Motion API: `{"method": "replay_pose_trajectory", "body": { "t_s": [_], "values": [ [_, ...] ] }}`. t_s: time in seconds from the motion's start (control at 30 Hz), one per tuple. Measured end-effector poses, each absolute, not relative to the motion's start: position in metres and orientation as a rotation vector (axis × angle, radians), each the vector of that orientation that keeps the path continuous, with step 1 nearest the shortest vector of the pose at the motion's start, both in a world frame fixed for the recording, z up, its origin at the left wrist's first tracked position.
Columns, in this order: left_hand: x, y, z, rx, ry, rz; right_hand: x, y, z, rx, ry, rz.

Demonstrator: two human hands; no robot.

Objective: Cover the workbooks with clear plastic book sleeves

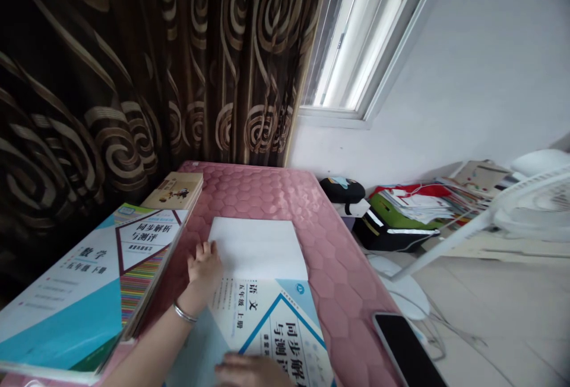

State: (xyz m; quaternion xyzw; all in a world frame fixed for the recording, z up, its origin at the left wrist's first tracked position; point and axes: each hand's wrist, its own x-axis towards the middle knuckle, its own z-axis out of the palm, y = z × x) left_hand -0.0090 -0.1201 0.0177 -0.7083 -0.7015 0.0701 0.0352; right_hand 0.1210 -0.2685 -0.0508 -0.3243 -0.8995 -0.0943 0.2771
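Note:
A white and blue workbook (pixel 249 322) with Chinese print lies on the pink padded surface, a blank white page (pixel 258 247) spread out beyond its printed cover. My left hand (pixel 205 271), a silver bracelet at the wrist, rests at the left edge of that blank page, its fingers apart and slightly bent. Low in the view, my right hand (pixel 253 369) is over the lower part of the printed cover. It is blurred and cut off by the frame, so its finger shape is unclear.
Left of the workbook stand a stack of workbooks (pixel 89 274) and tan booklets (pixel 176 191). A black phone (pixel 407 348) lies at the right edge of the pink surface (pixel 342 280). Beyond are a white fan (pixel 499 209), bags and papers (pixel 414 203), and a patterned curtain (pixel 231 48).

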Motion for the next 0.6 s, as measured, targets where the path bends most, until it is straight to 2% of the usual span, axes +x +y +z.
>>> {"method": "replay_pose_trajectory", "body": {
  "t_s": [0.1,0.23,0.33,0.6],
  "values": [
    [-0.009,-0.121,0.016,-2.16,-2.134,0.182,0.184,-0.221,0.014,-1.157,-2.332,0.138],
    [-0.008,-0.121,0.016,-2.147,-2.118,0.148,0.259,-0.134,0.049,-1.646,-1.983,0.268],
    [-0.008,-0.12,0.016,-2.134,-2.118,0.174,0.293,-0.086,0.035,-1.866,-1.766,0.302],
    [0.011,-0.119,0.019,-2.102,-1.984,0.083,0.317,-0.056,-0.026,-1.847,-1.756,0.449]
  ]
}}
